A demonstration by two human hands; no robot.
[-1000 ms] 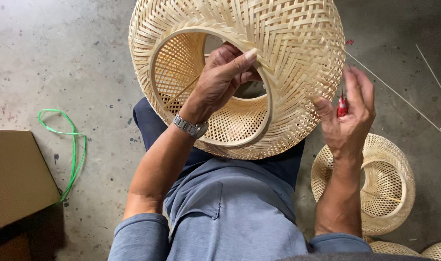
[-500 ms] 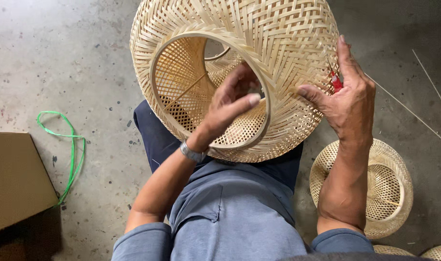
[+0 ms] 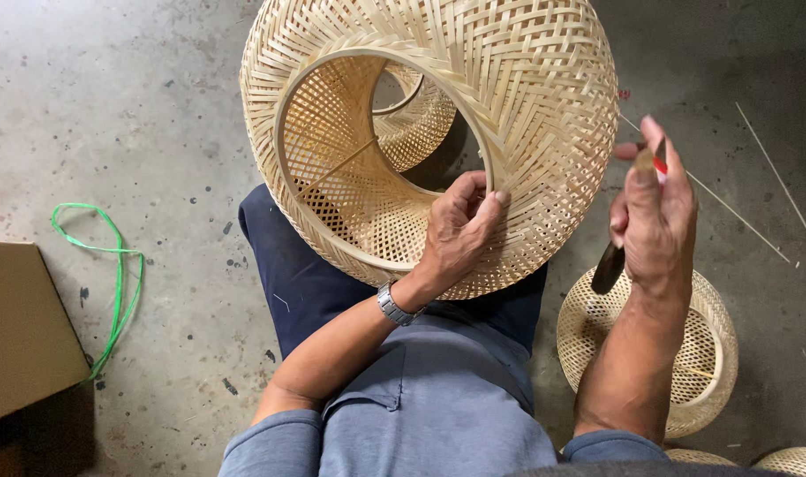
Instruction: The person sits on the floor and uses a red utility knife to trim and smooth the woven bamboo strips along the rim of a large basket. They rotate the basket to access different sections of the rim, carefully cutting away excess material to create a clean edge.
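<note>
A large round woven bamboo shade point(image 3: 527, 97) rests on my lap, its ringed opening turned toward me. My left hand point(image 3: 460, 228) grips the rim of that opening at the lower right, fingers curled over the ring. A silver watch sits on that wrist. My right hand point(image 3: 657, 212) is just off the shade's right side, closed around a small knife with a red handle and a dark blade point(image 3: 608, 268) pointing down.
A smaller woven bamboo shade point(image 3: 708, 353) lies on the concrete floor at my right, with more woven pieces point(image 3: 791, 461) at the bottom right. Thin bamboo strips point(image 3: 738, 216) lie at the right. A green plastic strap point(image 3: 112, 283) and a cardboard box point(image 3: 23, 327) are at the left.
My left hand slid down the ring from upper right to lower right as the shade turned. My right hand came off the shade's side, and the knife blade now shows below it.
</note>
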